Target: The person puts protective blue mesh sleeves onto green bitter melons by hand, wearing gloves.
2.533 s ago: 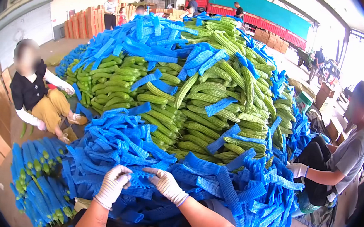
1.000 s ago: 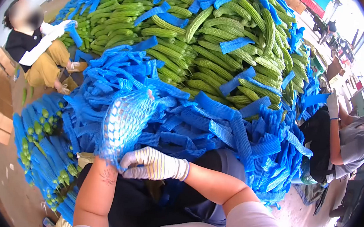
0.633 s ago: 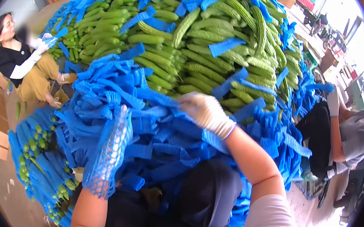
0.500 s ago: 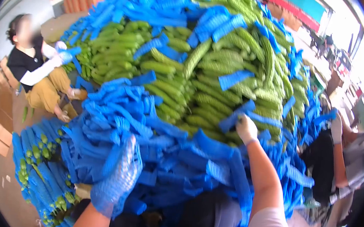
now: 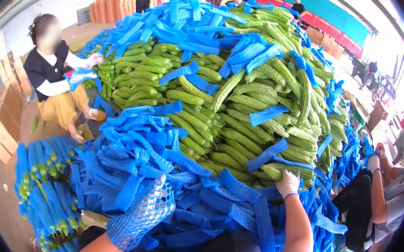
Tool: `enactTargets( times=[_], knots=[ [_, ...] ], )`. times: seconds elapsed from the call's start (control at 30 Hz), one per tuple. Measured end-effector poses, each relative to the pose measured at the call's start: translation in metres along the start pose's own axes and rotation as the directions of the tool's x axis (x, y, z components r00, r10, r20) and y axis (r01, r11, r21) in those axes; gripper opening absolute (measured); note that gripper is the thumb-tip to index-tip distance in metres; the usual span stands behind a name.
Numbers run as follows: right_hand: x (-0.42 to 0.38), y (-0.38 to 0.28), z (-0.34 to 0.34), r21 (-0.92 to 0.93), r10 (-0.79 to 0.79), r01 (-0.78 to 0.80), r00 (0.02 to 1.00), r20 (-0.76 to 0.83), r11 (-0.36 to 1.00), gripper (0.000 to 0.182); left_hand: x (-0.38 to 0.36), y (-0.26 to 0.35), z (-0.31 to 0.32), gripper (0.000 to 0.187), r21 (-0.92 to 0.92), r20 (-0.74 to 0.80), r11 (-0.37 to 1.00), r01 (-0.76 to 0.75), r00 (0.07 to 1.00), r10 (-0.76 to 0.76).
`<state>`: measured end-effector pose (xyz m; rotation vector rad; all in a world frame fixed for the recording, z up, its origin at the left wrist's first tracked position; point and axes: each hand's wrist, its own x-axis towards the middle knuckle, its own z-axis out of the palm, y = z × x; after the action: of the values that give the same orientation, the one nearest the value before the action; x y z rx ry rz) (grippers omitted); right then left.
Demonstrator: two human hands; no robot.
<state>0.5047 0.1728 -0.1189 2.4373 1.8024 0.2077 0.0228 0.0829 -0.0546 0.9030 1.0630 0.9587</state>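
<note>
My left hand point(image 5: 148, 208) is at the lower centre-left, with a blue mesh sleeve stretched over it. Its fingers are extended and apart inside the net, above loose blue sleeves point(image 5: 128, 160). At the right, my right hand point(image 5: 288, 184), in a whitish glove, reaches to the lower edge of the piled green gourds. Its fingertips are apart and touch a pale green gourd point(image 5: 270, 171). A blue sleeve point(image 5: 267, 154) lies just above that gourd. More green gourds point(image 5: 239, 139) are stacked in rows beyond both hands.
Sleeved gourds point(image 5: 51, 199) lie in rows at lower left. A seated person point(image 5: 51, 70) works at left, another point(image 5: 395, 193) at right. Several people stand behind the pile. Cartons point(image 5: 116, 6) and a red truck point(image 5: 319, 20) are in the background.
The view has tilted up, showing more background. My right hand has left the blue sleeve and now touches a gourd. The sleeve on my left hand is stretched wider, its fingers more spread.
</note>
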Motion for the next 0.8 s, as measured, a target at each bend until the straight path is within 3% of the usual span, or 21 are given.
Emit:
enactTargets(
  times=[0.1, 0.13, 0.2, 0.27, 0.3, 0.37, 0.4, 0.47, 0.5, 0.53, 0.57, 0.6, 0.63, 0.7, 0.73, 0.77, 0.8],
  knots=[
    [-0.031, -0.041, -0.087, 0.257, -0.233, 0.316, 0.923, -0.306, 0.913, 0.041, -0.017, 0.007, 0.010, 0.059, -0.100, 0.033, 0.988, 0.118, 0.993, -0.116],
    [-0.046, -0.060, -0.114, 0.324, -0.329, 0.486, 0.839, -0.434, 0.812, 0.042, -0.022, 0.008, 0.013, 0.058, -0.160, 0.148, 0.982, 0.096, 0.986, -0.073],
    [-0.073, -0.101, -0.165, 0.263, -0.562, 0.697, 0.702, -0.437, 0.667, 0.043, -0.027, 0.012, 0.029, 0.062, -0.117, 0.166, 0.985, 0.126, 0.980, -0.106],
    [-0.103, -0.139, -0.195, 0.205, -0.725, 0.820, 0.569, -0.389, 0.534, 0.040, -0.040, 0.009, 0.032, 0.072, 0.174, 0.297, 0.949, -0.265, 0.932, 0.206],
    [-0.110, -0.155, -0.194, 0.171, -0.789, 0.861, 0.507, -0.346, 0.478, 0.049, -0.042, 0.013, 0.030, 0.072, 0.175, 0.298, 0.945, -0.275, 0.930, 0.215],
    [-0.122, -0.182, -0.191, 0.129, -0.858, 0.933, 0.360, -0.366, 0.337, 0.052, -0.043, 0.019, 0.022, 0.069, 0.433, 0.447, 0.628, -0.647, 0.759, 0.473],
    [-0.127, -0.194, -0.193, 0.148, -0.873, 0.943, 0.332, -0.357, 0.298, 0.053, -0.043, 0.016, 0.017, 0.069, 0.436, 0.443, 0.625, -0.648, 0.759, 0.477],
    [-0.132, -0.214, -0.188, 0.191, -0.876, 0.946, 0.315, -0.365, 0.261, 0.057, -0.036, 0.006, 0.008, 0.054, 0.273, 0.345, 0.873, -0.404, 0.888, 0.303],
    [-0.137, -0.222, -0.186, 0.188, -0.876, 0.947, 0.313, -0.367, 0.259, 0.057, -0.028, -0.001, 0.001, 0.050, 0.224, 0.330, 0.915, -0.335, 0.910, 0.252],
    [-0.144, -0.230, -0.184, 0.218, -0.750, 0.912, 0.410, -0.520, 0.347, 0.061, -0.019, -0.009, -0.006, 0.047, 0.173, 0.314, 0.949, -0.264, 0.928, 0.201],
    [-0.152, -0.238, -0.181, 0.265, -0.587, 0.867, 0.484, -0.649, 0.422, 0.065, -0.005, -0.022, -0.018, 0.044, 0.252, 0.294, 0.905, -0.343, 0.918, 0.266],
    [-0.161, -0.249, -0.178, 0.444, -0.460, 0.795, 0.604, -0.651, 0.414, 0.067, 0.009, -0.033, -0.029, 0.042, 0.329, 0.277, 0.849, -0.413, 0.902, 0.331],
    [-0.168, -0.263, -0.154, 0.697, -0.349, 0.695, 0.706, -0.616, 0.175, 0.071, 0.020, -0.046, -0.040, 0.040, 0.406, 0.265, 0.782, -0.473, 0.880, 0.394],
    [-0.183, -0.295, -0.111, 0.934, -0.437, 0.339, 0.828, -0.352, -0.111, 0.080, 0.019, -0.051, -0.043, 0.039, 0.484, 0.257, 0.704, -0.520, 0.853, 0.454],
    [-0.202, -0.292, -0.141, 0.966, -0.562, -0.007, 0.814, -0.143, -0.257, 0.084, 0.012, -0.049, -0.038, 0.041, 0.227, 0.059, 0.832, -0.506, 0.860, 0.507],
    [-0.212, -0.299, -0.145, 0.888, -0.609, -0.182, 0.783, -0.130, -0.423, 0.081, 0.010, -0.048, -0.038, 0.042, 0.088, -0.048, 0.864, -0.496, 0.864, 0.501],
    [-0.213, -0.305, -0.138, 0.888, -0.577, -0.171, 0.808, -0.121, -0.426, 0.069, 0.008, -0.048, -0.039, 0.043, -0.055, -0.153, 0.863, -0.502, 0.858, 0.489]
  ],
)
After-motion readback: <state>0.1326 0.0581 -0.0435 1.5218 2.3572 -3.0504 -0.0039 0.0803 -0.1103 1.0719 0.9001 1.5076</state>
